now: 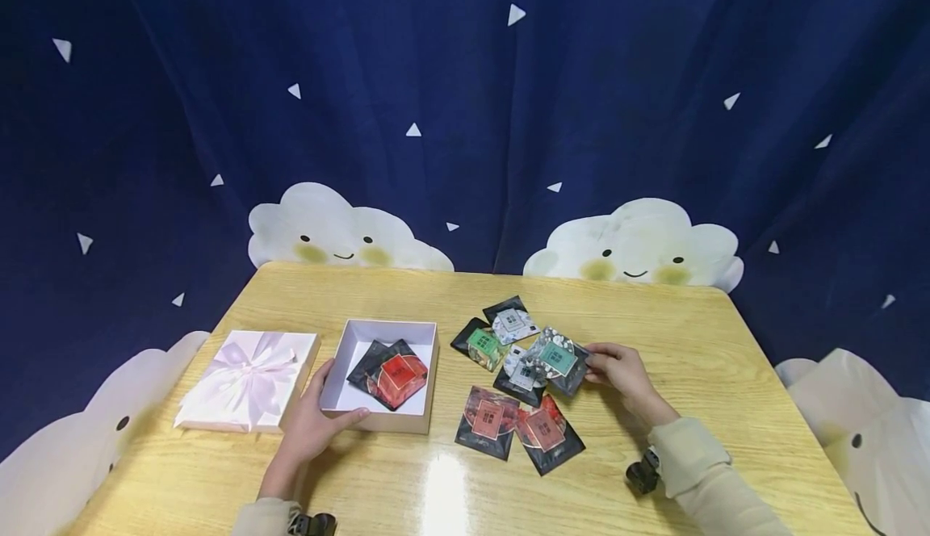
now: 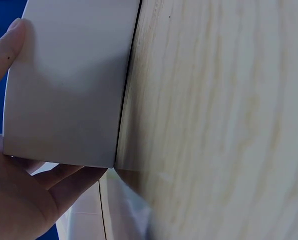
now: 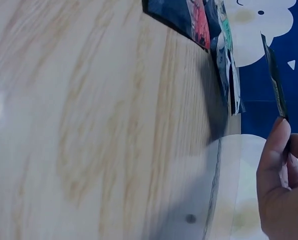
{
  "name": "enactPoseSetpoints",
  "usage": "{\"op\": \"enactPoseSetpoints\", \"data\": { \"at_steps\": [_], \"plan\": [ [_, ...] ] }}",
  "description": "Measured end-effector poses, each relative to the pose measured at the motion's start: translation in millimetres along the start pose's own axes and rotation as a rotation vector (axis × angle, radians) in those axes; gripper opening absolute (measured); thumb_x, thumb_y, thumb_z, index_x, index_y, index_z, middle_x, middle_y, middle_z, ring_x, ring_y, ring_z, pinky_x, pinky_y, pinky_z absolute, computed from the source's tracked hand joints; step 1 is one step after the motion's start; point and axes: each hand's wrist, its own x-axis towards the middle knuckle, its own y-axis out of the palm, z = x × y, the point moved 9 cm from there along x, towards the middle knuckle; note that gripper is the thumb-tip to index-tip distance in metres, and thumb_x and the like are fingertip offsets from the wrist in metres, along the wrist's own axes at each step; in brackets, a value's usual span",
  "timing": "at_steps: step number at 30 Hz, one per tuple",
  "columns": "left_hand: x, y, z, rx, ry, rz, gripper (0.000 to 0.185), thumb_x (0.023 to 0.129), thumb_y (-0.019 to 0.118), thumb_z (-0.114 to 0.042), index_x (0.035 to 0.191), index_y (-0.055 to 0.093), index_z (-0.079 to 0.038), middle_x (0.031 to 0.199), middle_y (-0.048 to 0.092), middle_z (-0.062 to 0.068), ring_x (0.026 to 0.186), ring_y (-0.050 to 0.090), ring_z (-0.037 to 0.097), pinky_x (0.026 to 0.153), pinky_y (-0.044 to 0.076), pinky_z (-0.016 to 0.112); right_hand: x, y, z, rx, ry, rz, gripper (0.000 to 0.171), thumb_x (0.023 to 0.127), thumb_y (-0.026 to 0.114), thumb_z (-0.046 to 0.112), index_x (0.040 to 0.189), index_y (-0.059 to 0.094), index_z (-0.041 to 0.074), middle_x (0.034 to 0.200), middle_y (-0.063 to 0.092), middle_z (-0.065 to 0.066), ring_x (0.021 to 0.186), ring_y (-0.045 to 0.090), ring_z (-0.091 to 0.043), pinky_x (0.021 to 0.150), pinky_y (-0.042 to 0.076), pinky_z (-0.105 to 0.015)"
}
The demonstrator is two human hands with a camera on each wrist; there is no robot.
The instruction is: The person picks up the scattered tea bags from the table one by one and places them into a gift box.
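My left hand [image 1: 314,427] grips the near left corner of an open white box [image 1: 395,423], thumb along the front and fingers round the left side. The left wrist view shows this box wall [image 2: 69,90] close up, fingers bent past its edge. Inside lie black sachets, the top one [image 1: 401,372] with a red label. Between thumb and fingers my right hand [image 1: 625,372] pinches the edge of a black sachet with a teal label [image 1: 558,358]. From the right wrist this sachet [image 3: 274,75] appears edge-on, raised off the wooden table.
A white lid with a pale ribbon bow [image 1: 250,374] sits left of the box. Several sachets lie right of it, including a green-labelled one [image 1: 483,344], a white one [image 1: 511,320] and two red-labelled ones nearer me [image 1: 487,421]. A dark blue curtain [image 1: 465,116] hangs behind the table.
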Motion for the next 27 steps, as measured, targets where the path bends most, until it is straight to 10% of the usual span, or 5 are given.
{"op": "enactPoseSetpoints", "data": {
  "at_steps": [27],
  "plan": [
    [-1.2,-0.7,-1.0,-0.003,0.013,-0.001,0.098,0.066,0.081,-0.023,0.139,0.022,0.004,0.137,0.030,0.033,0.123,0.031,0.046,0.100,0.026,0.056,-27.3,45.3,61.6,0.020,-0.036,0.082,0.033,0.085,0.053,-0.006,0.115,0.048,-0.017,0.080,0.060,-0.004,0.062,0.059,-0.009,0.067,0.055,-0.034]
  ]
}}
